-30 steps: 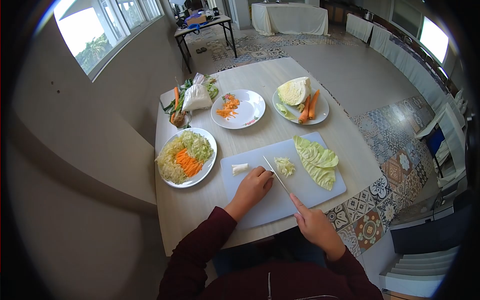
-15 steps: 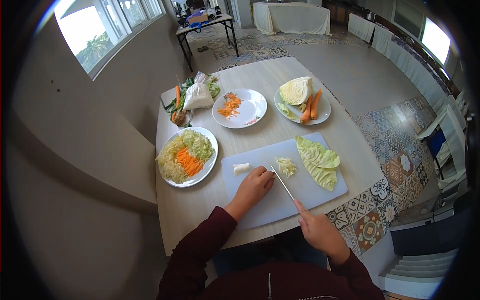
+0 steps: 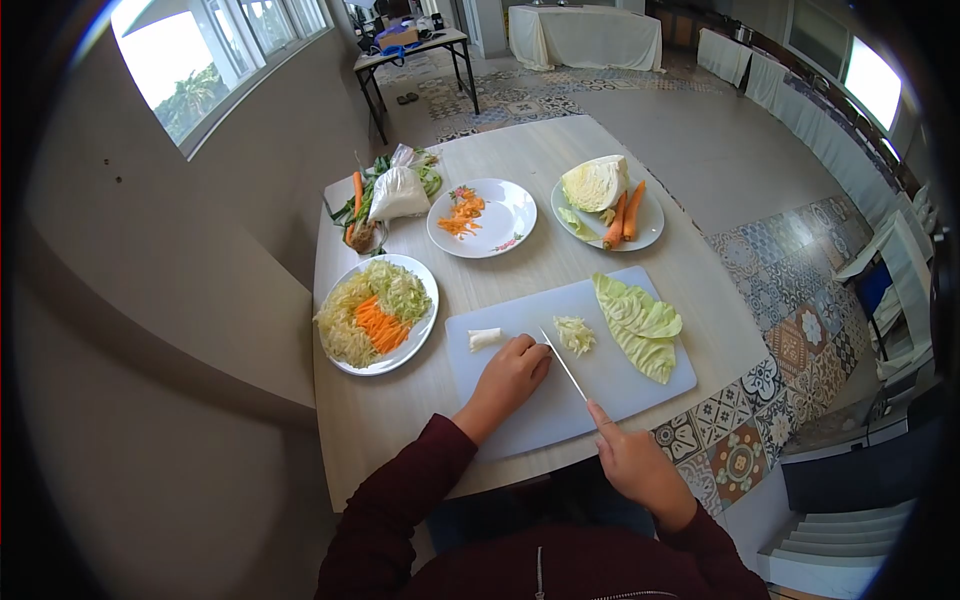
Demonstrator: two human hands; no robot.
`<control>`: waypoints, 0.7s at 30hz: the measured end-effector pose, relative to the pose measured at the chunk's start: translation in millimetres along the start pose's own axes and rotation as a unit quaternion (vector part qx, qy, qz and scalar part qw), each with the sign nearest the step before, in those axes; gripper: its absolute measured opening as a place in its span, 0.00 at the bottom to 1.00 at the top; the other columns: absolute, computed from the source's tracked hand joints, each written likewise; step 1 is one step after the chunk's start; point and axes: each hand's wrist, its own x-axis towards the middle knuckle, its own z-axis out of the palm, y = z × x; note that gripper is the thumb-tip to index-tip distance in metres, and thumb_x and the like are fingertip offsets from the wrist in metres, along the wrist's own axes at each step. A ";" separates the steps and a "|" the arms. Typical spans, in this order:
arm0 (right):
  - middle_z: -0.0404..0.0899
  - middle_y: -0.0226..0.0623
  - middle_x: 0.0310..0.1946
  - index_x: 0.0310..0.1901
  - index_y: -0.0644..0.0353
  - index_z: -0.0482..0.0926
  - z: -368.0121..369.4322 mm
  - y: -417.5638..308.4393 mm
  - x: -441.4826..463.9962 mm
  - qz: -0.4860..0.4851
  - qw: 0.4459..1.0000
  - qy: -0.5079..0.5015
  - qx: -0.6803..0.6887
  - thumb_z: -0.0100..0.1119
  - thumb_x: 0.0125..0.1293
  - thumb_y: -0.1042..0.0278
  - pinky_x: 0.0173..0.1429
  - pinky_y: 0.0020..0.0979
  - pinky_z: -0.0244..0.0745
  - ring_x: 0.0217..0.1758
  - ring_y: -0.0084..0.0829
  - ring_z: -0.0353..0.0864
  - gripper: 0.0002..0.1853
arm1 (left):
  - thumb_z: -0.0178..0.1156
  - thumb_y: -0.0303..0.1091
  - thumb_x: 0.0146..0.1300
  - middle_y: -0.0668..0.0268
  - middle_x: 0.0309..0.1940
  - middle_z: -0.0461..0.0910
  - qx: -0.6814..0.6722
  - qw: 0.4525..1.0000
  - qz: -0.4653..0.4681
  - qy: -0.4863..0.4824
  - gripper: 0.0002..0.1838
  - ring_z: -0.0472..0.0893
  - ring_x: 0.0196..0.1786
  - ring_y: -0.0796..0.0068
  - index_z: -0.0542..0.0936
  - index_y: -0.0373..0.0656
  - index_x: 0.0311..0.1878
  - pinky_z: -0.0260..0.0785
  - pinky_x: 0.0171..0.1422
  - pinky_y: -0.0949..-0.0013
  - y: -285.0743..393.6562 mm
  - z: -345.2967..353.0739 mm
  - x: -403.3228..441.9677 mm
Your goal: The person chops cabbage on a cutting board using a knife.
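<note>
My right hand is closed round the handle of a knife, its blade slanting up and left over the white cutting board. Beside the blade, my left hand rests on the board with fingers curled down; whatever lies under them is hidden. A small heap of shredded cabbage lies just right of the knife tip. Above my left hand sits a short, pale white piece whose kind I cannot tell. Large cabbage leaves cover the board's right end.
Left of the board stands a plate of shredded vegetables. Farther back are a plate with carrot shreds, a plate holding cut cabbage and carrots, and a bag of white stuff among greens. A wall borders the table's left.
The view has shifted very slightly. Both hands and the knife stay in nearly the same place on the board, and the food has not visibly moved.
</note>
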 end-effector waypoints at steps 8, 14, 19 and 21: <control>0.77 0.57 0.20 0.76 0.57 0.64 -9.2 -4.8 -23.6 -0.006 1.000 -0.016 -0.006 0.56 0.69 0.71 0.35 0.53 0.76 0.24 0.59 0.80 0.33 | 0.67 0.26 0.62 0.57 0.36 0.79 0.000 1.000 0.000 0.003 0.06 0.82 0.40 0.53 0.83 0.38 0.41 0.76 0.45 0.57 1.4 -1.2 -0.1; 0.78 0.55 0.20 0.74 0.57 0.67 -13.9 -2.5 -24.0 -0.019 1.000 -0.009 0.004 0.56 0.68 0.70 0.36 0.52 0.77 0.25 0.57 0.81 0.32 | 0.67 0.25 0.61 0.57 0.37 0.80 0.001 1.000 -0.003 0.003 0.06 0.82 0.41 0.53 0.83 0.38 0.41 0.76 0.46 0.57 2.3 -2.5 -1.4; 0.78 0.56 0.21 0.74 0.55 0.68 -16.8 4.9 -22.1 -0.022 0.999 0.006 0.034 0.57 0.67 0.69 0.37 0.52 0.76 0.26 0.58 0.81 0.32 | 0.65 0.24 0.62 0.56 0.38 0.80 0.001 1.000 -0.002 0.002 0.07 0.82 0.42 0.53 0.83 0.38 0.43 0.76 0.48 0.57 5.1 -4.4 -2.9; 0.78 0.58 0.21 0.73 0.54 0.69 -13.7 7.5 -20.6 -0.022 0.998 0.020 0.063 0.58 0.67 0.69 0.37 0.52 0.76 0.27 0.59 0.81 0.31 | 0.65 0.24 0.62 0.56 0.38 0.80 -0.008 1.000 0.000 0.003 0.07 0.82 0.42 0.53 0.83 0.38 0.44 0.76 0.48 0.57 3.2 -3.6 -3.3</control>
